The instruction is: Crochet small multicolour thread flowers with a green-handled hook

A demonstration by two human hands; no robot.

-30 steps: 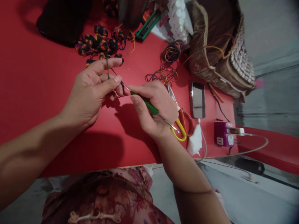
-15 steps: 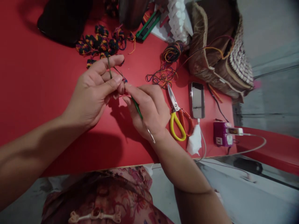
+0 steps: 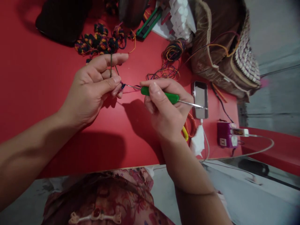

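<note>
My right hand (image 3: 165, 109) is closed round a crochet hook with a green handle (image 3: 164, 96), held level above the red table (image 3: 42, 78). The hook's metal tip points left into a tiny dark crochet piece (image 3: 122, 85). My left hand (image 3: 93, 87) pinches that piece between thumb and fingers. A strand of dark yarn (image 3: 111, 64) runs over my outstretched left forefinger.
A heap of small multicoloured crochet pieces (image 3: 98, 42) lies behind my left hand. Loose tangled yarn (image 3: 170, 59), a phone (image 3: 200, 98), red and yellow scissors (image 3: 188, 126), a purple charger (image 3: 226, 139), a brown bag (image 3: 217, 43) and a black pouch (image 3: 62, 18) are on the table.
My right hand has swung the hook from pointing steeply down to lying level and moved right, over the scissors. My left hand has kept its pinch and shifted slightly.
</note>
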